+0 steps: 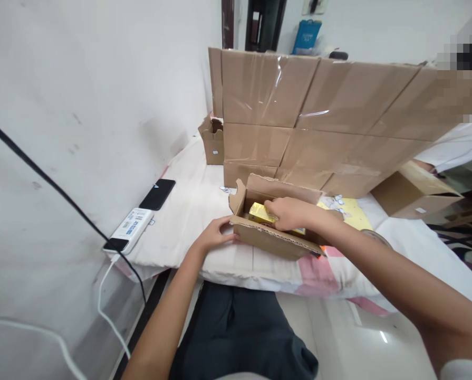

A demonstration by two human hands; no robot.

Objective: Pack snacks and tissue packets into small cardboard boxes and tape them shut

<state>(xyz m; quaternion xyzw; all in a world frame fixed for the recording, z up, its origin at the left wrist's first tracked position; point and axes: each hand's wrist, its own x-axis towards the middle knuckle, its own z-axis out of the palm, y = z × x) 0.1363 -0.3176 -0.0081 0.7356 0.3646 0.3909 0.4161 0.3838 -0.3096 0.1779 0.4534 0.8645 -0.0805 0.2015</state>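
Note:
An open-topped cardboard box stands at the front edge of the cloth-covered surface. My left hand grips its left corner, with fingers and thumb on either side of the edge. Reaching in over the rim, my right hand is closed on a small yellow carton inside the box. The carton lies tilted, and its middle is hidden by my fingers. The bottom of the cardboard box is mostly out of sight.
A tall cardboard panel rises behind the box. A small cardboard box stands behind left, another open box at right. A black phone and a white device with a cable lie at left, near the wall.

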